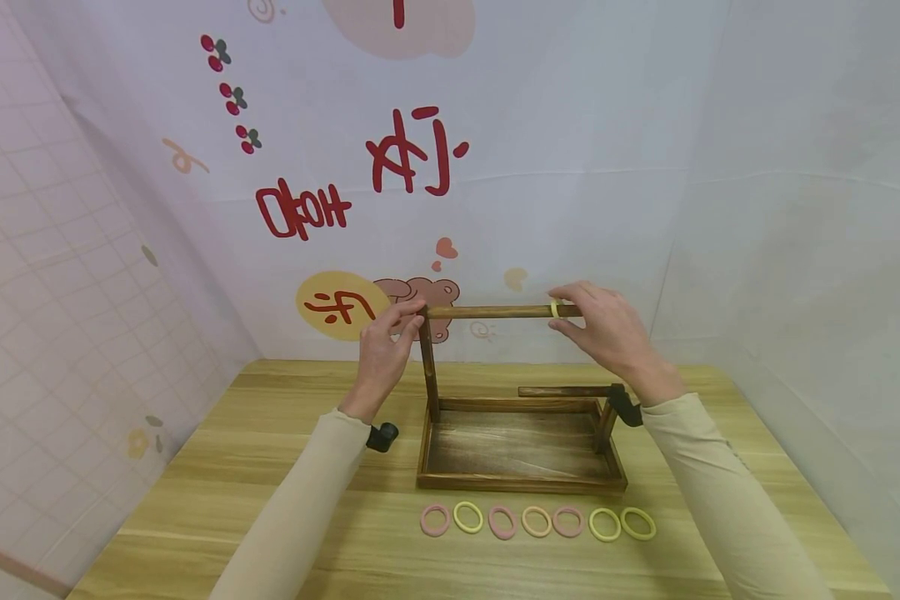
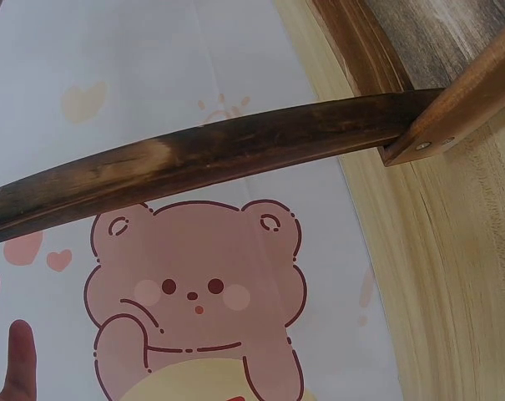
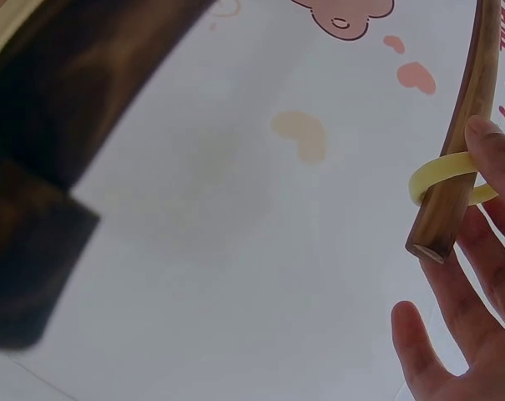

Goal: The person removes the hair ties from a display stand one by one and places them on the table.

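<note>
A dark wooden rack [image 1: 422, 450] has a tray base, a tall left post with a long upper bar [image 1: 487, 312], and a shorter right post with a lower bar [image 1: 562, 391]. My left hand [image 1: 384, 354] holds the corner where the tall post meets the upper bar. At that bar's free right end, my right hand [image 1: 611, 329] pinches a yellow hair tie [image 3: 436, 174], which loops around the wood. In the right wrist view, the bar's tip pokes out past the tie. Only some left fingertips [image 2: 20, 359] show in the left wrist view.
In front of the rack, several hair ties lie in a row on the wooden table [image 1: 307, 467]: pink [image 1: 435, 520], yellow [image 1: 605, 525] and orange [image 1: 536, 522] ones. A printed white cloth [image 1: 570, 208] hangs behind the table.
</note>
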`<state>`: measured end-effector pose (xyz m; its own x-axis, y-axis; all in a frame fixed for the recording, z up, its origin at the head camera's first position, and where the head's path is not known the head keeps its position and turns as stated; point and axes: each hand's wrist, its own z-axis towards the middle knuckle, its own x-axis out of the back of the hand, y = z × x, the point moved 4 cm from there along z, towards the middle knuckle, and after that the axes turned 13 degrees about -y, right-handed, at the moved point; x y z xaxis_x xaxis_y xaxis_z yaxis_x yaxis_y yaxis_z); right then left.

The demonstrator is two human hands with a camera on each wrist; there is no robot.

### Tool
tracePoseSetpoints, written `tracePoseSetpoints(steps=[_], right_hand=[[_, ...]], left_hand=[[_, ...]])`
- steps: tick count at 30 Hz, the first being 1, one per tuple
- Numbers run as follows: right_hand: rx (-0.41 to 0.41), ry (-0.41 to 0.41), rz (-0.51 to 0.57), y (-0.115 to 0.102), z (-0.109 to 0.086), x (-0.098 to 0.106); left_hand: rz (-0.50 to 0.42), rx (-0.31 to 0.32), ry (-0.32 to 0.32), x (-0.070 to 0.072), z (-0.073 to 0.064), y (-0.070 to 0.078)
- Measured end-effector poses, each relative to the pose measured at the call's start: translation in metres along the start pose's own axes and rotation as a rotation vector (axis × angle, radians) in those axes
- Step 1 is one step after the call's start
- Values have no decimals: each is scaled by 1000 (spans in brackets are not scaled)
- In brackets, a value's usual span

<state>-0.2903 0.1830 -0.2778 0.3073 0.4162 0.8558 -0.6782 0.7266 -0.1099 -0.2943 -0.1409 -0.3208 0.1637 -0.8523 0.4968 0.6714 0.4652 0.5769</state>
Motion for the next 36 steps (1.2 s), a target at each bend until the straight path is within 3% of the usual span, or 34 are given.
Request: tracePoseSetpoints(steps=[15, 36], right_hand=[[24, 20, -10, 2, -4, 3], [-12, 7, -14, 11, -11, 7]], left_hand=[[9, -2, -6, 0, -1, 0], [13, -2, -7, 0, 0, 1]])
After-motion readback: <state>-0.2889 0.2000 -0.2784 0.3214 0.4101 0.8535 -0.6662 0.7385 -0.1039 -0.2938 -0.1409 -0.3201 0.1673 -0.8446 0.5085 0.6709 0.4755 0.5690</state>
